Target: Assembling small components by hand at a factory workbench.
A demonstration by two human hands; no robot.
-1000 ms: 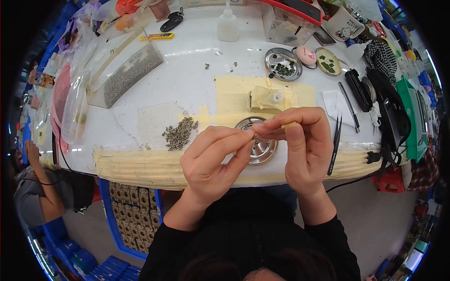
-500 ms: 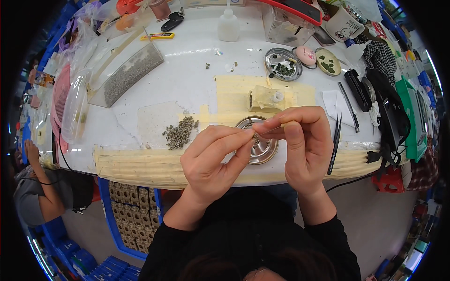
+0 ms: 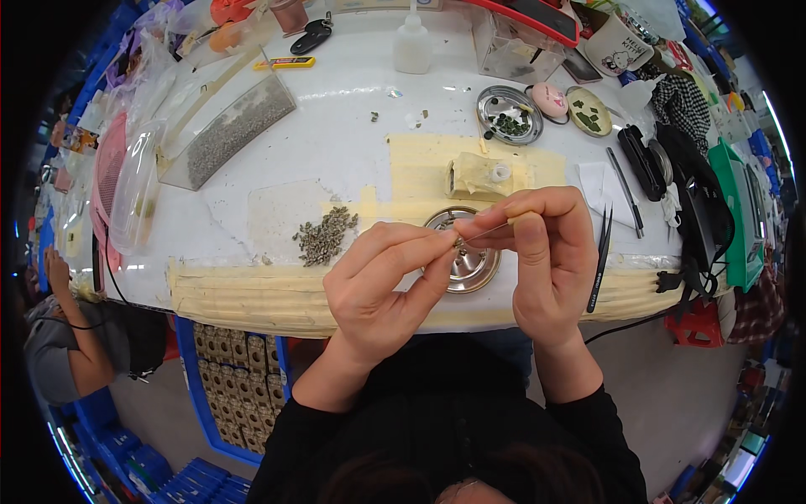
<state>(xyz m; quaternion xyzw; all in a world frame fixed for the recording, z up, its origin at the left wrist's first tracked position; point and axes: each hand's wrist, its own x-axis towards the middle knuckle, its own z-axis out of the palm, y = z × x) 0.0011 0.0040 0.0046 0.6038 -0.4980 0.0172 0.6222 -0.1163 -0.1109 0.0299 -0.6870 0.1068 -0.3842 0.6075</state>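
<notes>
Over a round shiny metal dish [image 3: 480, 280], my two hands meet with fingertips pinched. My left hand [image 3: 382, 286] is closed on a tiny metallic piece [image 3: 457, 242], too small to make out fully. My right hand [image 3: 550, 273] grips a thin needle-like rod [image 3: 491, 231] with a yellowish end between thumb and fingers; its tip reaches the piece at my left fingertips. Left of my left hand lies a pile of small metal parts [image 3: 326, 237]. Black tweezers [image 3: 601, 260] rest just right of my right hand.
Beyond my hands, a tape-wrapped block [image 3: 474, 178] sits on the table. Farther back stand a metal dish with dark green bits [image 3: 510, 126], a squeeze bottle [image 3: 412, 46] and a clear tray of grey granules [image 3: 235, 130]. A blue crate [image 3: 195, 382] is below the table edge. Another person [image 3: 75, 336] sits at left.
The view has shifted very slightly. My right hand has moved a touch to the right and up; both hands keep their pinches.
</notes>
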